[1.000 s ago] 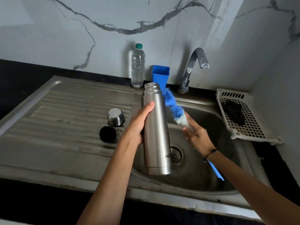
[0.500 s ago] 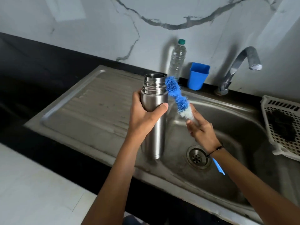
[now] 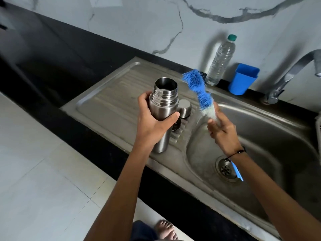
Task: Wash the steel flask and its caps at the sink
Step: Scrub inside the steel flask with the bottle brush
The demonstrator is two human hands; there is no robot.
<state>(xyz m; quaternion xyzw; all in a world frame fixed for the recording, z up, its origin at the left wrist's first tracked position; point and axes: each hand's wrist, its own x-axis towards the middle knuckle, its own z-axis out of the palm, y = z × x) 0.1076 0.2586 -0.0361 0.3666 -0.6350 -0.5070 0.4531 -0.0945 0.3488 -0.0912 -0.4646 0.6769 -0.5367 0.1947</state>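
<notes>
The steel flask (image 3: 162, 108), smooth, cylindrical and uncapped, stands upright over the ribbed drainboard, at nine o'clock from the sink basin (image 3: 278, 136); its open mouth shows only dark steel. The left hand (image 3: 152, 122) wraps its fingers round the threaded neck. The right hand (image 3: 223, 131) grips a bottle brush (image 3: 199, 92) with fuzzy blue-and-white bristles. Behind the flask sit a steel cap (image 3: 185, 108) and a black inner cap (image 3: 176, 126). At the wall stand a clear plastic bottle (image 3: 220, 61) and a blue cup (image 3: 243, 80).
</notes>
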